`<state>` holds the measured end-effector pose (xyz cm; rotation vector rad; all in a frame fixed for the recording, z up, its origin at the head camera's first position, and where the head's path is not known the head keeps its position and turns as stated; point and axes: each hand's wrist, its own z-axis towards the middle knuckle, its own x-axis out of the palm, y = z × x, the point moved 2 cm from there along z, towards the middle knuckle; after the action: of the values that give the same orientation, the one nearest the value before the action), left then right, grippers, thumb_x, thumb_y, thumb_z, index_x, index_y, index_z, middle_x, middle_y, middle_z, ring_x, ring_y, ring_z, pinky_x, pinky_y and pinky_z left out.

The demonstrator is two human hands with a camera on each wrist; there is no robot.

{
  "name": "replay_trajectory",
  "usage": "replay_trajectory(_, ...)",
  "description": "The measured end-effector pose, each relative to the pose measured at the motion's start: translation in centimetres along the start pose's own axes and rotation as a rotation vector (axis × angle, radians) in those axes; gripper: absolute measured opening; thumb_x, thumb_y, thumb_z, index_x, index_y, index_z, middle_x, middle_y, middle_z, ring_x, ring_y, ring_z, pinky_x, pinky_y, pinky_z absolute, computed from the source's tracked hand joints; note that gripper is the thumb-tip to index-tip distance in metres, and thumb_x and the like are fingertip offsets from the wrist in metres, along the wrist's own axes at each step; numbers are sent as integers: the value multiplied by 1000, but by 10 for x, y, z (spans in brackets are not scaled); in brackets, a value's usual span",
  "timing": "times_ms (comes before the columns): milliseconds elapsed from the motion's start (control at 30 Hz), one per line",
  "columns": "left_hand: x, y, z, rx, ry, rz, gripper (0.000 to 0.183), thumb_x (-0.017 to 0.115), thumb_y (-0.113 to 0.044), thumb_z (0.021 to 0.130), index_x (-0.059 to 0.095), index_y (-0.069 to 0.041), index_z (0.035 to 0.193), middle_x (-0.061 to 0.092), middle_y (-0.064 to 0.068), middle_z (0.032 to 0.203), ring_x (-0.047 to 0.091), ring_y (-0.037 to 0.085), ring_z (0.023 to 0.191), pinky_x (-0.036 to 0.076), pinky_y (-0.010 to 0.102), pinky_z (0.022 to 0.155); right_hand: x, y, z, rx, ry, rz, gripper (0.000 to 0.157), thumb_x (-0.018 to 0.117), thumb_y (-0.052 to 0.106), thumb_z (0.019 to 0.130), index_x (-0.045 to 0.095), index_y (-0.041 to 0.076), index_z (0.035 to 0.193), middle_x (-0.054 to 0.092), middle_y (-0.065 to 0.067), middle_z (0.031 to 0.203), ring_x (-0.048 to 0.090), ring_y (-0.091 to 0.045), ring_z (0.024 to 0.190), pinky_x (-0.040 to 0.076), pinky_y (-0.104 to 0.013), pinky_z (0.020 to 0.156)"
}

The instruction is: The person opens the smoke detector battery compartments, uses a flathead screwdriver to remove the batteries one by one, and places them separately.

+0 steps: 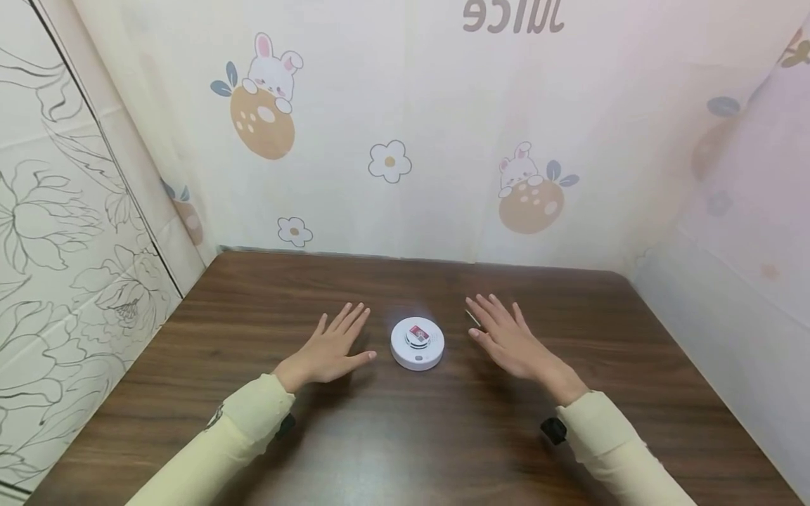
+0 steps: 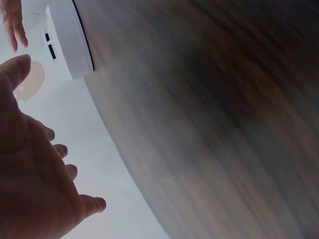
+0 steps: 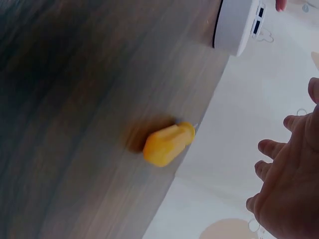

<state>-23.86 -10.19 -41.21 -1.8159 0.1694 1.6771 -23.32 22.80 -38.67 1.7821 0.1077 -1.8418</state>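
A round white smoke detector (image 1: 418, 355) with a red-and-white sticker on top lies on the brown wooden table (image 1: 392, 436). To its left, my left hand (image 1: 332, 349) is held palm down above the table, fingers straight and spread, thumb toward the detector. My right hand (image 1: 506, 341) mirrors it on the other side, also spread and holding nothing. Beneath the right hand lies a screwdriver, its yellow-orange handle (image 3: 167, 144) plain in the right wrist view. Only its thin metal shaft (image 1: 473, 319) shows in the head view; the hand hides the rest.
Behind the table hangs a pale curtain (image 1: 436, 91) printed with rabbits and flowers. Panels with line-drawn flowers (image 1: 69, 281) stand along the left side, and a whitish sheet (image 1: 728, 281) borders the right edge.
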Motion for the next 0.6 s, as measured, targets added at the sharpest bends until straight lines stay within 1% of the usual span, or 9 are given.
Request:
replay_trajectory(100, 1, -4, 3, 1, 11, -7, 79, 49, -50, 96, 14, -7, 153, 10, 10, 158, 2, 28, 144, 3, 61, 113, 4, 3, 2, -2, 5, -9, 58, 38, 38, 103, 20, 14, 153, 15, -13, 157, 4, -33, 143, -9, -59, 112)
replay_trajectory(300, 6, -11, 10, 24, 28, -15, 79, 50, -47, 95, 15, -5, 152, 12, 14, 158, 3, 31, 144, 7, 59, 114, 10, 8, 4, -11, 15, 14, 59, 38, 39, 103, 18, 16, 153, 14, -11, 157, 3, -31, 144, -8, -58, 113)
replay_trajectory(433, 9, -14, 12, 15, 52, -14, 80, 51, -48, 95, 14, -5, 152, 11, 13, 158, 2, 31, 144, 10, 55, 115, 13, 11, 8, -23, 14, 29, 59, 39, 38, 103, 19, 14, 153, 15, -11, 157, 4, -31, 144, -7, -57, 113)
replay_trajectory(600, 12, -15, 12, 3, 67, -14, 81, 50, -49, 95, 14, -6, 153, 11, 13, 158, 1, 30, 144, 10, 54, 115, 17, 15, 13, -30, 24, 32, 60, 39, 38, 102, 20, 14, 153, 16, -11, 157, 6, -30, 144, -5, -57, 114)
